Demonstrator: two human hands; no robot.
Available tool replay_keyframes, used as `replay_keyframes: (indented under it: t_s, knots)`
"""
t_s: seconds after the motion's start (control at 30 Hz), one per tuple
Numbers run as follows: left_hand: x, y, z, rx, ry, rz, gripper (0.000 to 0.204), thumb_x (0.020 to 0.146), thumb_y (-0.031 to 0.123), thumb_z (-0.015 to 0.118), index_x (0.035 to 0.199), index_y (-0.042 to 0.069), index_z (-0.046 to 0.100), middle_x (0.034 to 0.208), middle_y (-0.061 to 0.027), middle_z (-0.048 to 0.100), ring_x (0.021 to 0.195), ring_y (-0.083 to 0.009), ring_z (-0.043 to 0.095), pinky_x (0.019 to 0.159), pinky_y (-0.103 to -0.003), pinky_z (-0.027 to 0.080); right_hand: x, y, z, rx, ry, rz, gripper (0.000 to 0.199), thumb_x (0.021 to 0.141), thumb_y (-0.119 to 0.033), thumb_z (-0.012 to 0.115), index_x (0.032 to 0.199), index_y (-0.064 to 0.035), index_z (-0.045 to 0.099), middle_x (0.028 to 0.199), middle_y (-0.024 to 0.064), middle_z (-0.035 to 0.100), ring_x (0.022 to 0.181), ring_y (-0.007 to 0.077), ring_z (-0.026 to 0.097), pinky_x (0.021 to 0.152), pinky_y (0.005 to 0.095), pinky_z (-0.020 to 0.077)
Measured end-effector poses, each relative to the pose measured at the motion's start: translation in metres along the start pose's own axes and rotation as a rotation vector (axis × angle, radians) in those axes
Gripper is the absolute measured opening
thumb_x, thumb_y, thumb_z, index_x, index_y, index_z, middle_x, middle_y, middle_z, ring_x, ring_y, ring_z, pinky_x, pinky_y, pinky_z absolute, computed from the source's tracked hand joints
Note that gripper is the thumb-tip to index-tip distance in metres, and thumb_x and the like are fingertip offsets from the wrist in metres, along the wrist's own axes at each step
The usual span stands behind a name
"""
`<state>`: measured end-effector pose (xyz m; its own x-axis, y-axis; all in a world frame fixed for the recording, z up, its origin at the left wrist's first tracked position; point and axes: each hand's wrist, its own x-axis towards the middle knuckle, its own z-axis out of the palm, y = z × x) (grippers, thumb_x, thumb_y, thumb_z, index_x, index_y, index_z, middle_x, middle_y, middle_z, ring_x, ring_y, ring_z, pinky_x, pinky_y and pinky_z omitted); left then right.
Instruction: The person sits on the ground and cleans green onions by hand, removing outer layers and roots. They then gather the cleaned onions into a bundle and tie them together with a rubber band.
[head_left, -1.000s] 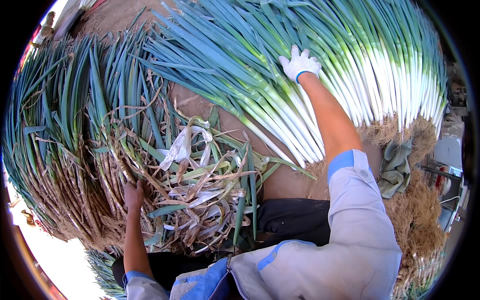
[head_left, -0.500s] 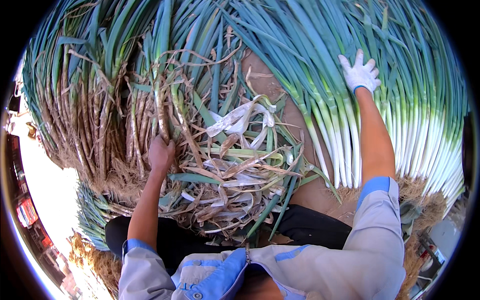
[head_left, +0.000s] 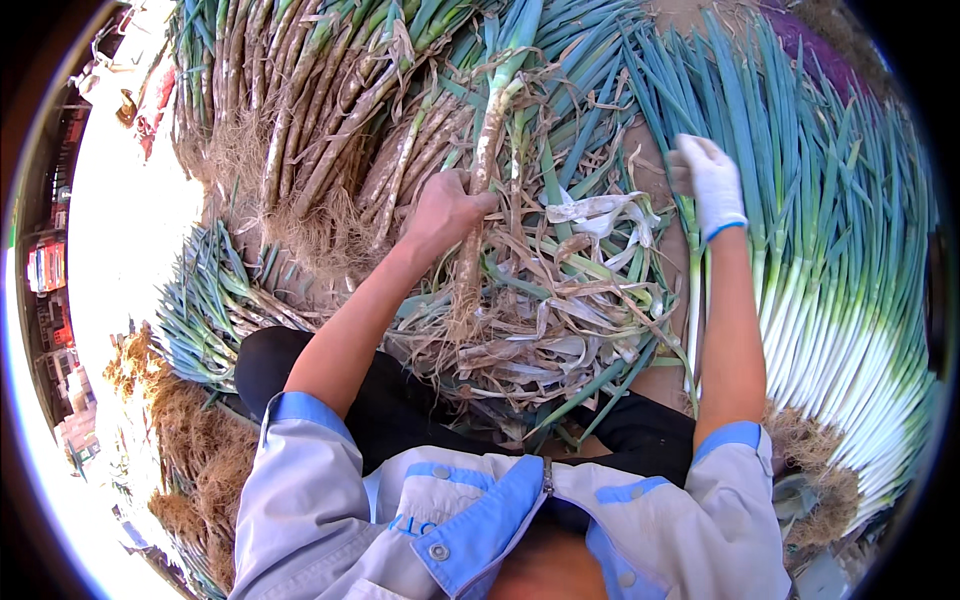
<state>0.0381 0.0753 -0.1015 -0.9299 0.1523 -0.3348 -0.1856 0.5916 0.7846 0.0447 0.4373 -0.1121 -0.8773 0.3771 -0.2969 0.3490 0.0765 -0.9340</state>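
Around a dirty unpeeled leek stalk (head_left: 478,215), the bare left hand (head_left: 447,207) closes its fingers. Its roots vanish into peeled husks (head_left: 560,310). Rightward, the white-gloved right hand (head_left: 710,180) lies flat, fingers open, on cleaned leeks (head_left: 840,300); its fingertips are hard to distinguish.

Hard daylight floods the scene; the left edge burns out to white glare. Fisheye bending curves everything toward the black rim; the centre stays sharp, colours saturated.
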Motion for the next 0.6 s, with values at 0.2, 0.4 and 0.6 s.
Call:
replay_keyframes:
  t_s: [0.2, 0.4, 0.6]
  knots:
    - [-0.077, 0.016, 0.021, 0.238, 0.000, 0.223, 0.038, 0.080, 0.030, 0.070, 0.073, -0.007, 0.064, 0.063, -0.0227, 0.062, 0.061, -0.0335, 0.065, 0.063, -0.045, 0.050, -0.068, -0.009, 0.185, 0.805, -0.450, 0.303, 0.018, 0.093, -0.017, 0.067, 0.106, -0.0065, 0.059, 0.088, 0.0091, 0.065, 0.070, 0.0213, 0.066, 0.061, 0.0385, 0.0571]
    - [-0.107, 0.008, -0.071, 0.071, -0.237, 0.116, 0.050, 0.097, 0.043, 0.063, 0.097, -0.007, 0.065, 0.081, -0.0057, 0.061, 0.077, -0.0130, 0.053, 0.069, -0.033, 0.046, -0.168, -0.023, 0.203, 0.871, -0.398, 0.146, 0.022, 0.097, -0.012, 0.056, 0.116, -0.0035, 0.057, 0.094, 0.0098, 0.066, 0.073, 0.0194, 0.066, 0.064, 0.0343, 0.0583]
    - [-0.060, 0.011, -0.149, -0.478, 0.039, 0.160, 0.036, 0.095, 0.033, 0.065, 0.104, -0.002, 0.066, 0.086, -0.0046, 0.061, 0.073, -0.0104, 0.051, 0.069, -0.028, 0.044, -0.232, -0.061, 0.213, 0.869, -0.616, 0.071, 0.039, 0.090, -0.009, 0.057, 0.128, -0.0022, 0.054, 0.108, 0.0104, 0.066, 0.085, 0.0191, 0.065, 0.074, 0.0354, 0.0573]
